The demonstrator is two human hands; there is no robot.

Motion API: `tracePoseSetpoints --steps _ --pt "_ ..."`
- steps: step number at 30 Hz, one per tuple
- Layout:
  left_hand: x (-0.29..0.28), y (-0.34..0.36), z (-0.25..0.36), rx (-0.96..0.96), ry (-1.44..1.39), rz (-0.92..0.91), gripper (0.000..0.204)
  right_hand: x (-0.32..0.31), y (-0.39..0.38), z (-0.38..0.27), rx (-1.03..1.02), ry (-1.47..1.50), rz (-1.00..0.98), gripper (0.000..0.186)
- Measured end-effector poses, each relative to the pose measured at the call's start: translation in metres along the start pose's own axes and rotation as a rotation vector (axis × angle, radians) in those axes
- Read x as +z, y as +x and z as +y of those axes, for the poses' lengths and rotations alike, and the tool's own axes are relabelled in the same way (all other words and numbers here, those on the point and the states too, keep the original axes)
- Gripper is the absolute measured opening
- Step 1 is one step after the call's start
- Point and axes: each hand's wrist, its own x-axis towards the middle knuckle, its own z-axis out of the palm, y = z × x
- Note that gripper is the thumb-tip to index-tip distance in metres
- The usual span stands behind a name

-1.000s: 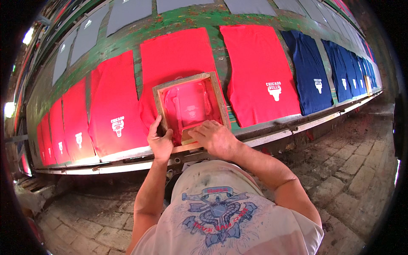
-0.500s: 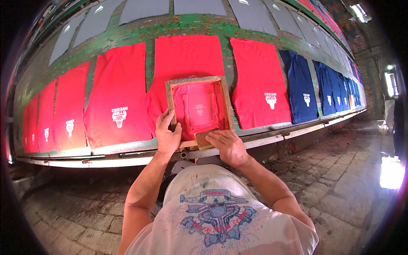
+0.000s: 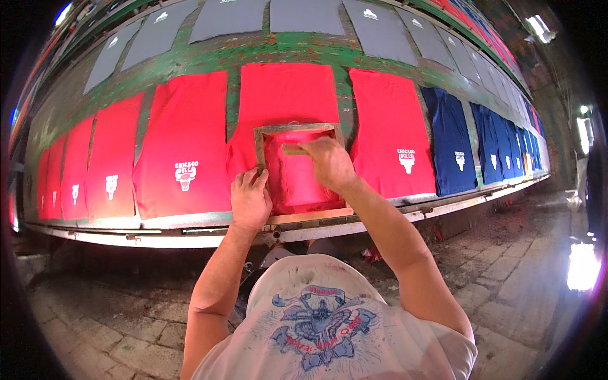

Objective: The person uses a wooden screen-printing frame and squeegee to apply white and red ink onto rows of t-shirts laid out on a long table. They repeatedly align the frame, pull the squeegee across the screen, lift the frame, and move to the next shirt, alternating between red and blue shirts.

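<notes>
The right hand [image 3: 329, 163] closes around a short tan squeegee [image 3: 292, 149] near the far rail of a wooden screen-printing frame [image 3: 310, 218], as I follow from afar through the head camera. Only the squeegee's left end shows past the knuckles; I cannot tell whether its lower edge touches the red-stained mesh [image 3: 297, 183]. The left hand [image 3: 251, 199] is half curled, fingertips at the frame's left rail; how firmly it grips, I cannot tell. The frame sits at the table's near side, over the lower part of a red fabric panel [image 3: 288, 95], and blocks my sight of what lies beneath. The right hand and forearm also stand in my way, covering the frame's upper right corner and part of its right rail.

To the left, I see a row of red panels [image 3: 183, 120] bearing white horned-head emblems, narrowing toward the lens rim. Just right of the frame lies another printed red panel [image 3: 387, 120], then navy panels [image 3: 448, 139] with the same emblem. Grey panels [image 3: 305, 16] line the far side, beyond a strip of paint-flecked green tabletop [image 3: 291, 48]. A pale metal rail [image 3: 171, 240] runs along the near edge, above a worn brick floor [image 3: 152, 345]. The person's stained white shirt [image 3: 329, 323] fills my lower foreground.
</notes>
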Motion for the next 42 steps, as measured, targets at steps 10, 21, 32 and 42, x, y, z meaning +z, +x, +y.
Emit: tracePoseSetpoints --steps 10,21,32,42 --pt "0.005 0.002 0.017 -0.134 0.042 -0.073 0.045 -0.017 0.002 0.024 -0.317 0.069 -0.154 0.041" --pt "0.007 0.003 0.022 -0.115 0.119 -0.048 0.045 -0.038 -0.044 0.010 -0.270 0.246 -0.352 0.043" --pt "0.006 0.002 0.019 -0.124 0.094 -0.064 0.042 -0.011 -0.060 -0.015 -0.302 -0.029 -0.129 0.045" --pt "0.000 0.006 0.015 -0.094 0.081 -0.118 0.043 -0.021 0.009 0.025 -0.155 0.112 -0.172 0.047"
